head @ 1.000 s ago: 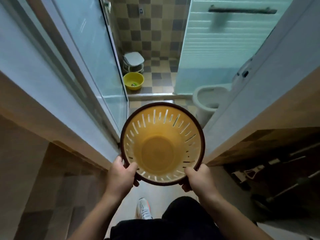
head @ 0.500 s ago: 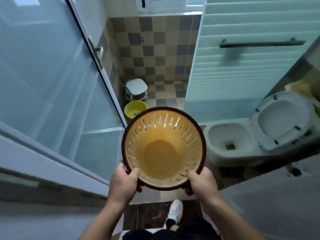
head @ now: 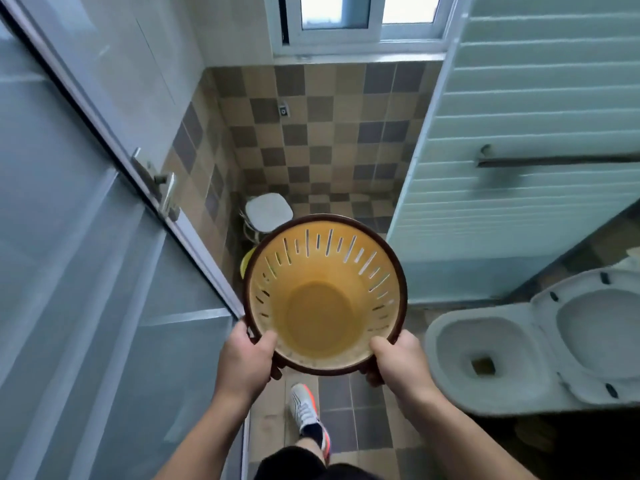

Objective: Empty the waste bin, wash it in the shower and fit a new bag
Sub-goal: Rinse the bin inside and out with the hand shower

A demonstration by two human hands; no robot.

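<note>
Two hands, the left hand (head: 247,363) and the right hand (head: 398,367), grip one slotted yellow waste bin (head: 325,299) in a tiled bathroom. Also visible: one toilet (head: 519,355) with its lid raised, one white stool (head: 269,212), one yellow basin (head: 245,266), one window (head: 360,22), one towel rail (head: 554,160), one door handle (head: 162,188), one sneaker (head: 306,414).

I'm in home bathroom: toilet (head: 512,355) at 3 o'clock, glass shower door (head: 86,271) at 9, checkered wall tiles (head: 311,133) at 12.
</note>
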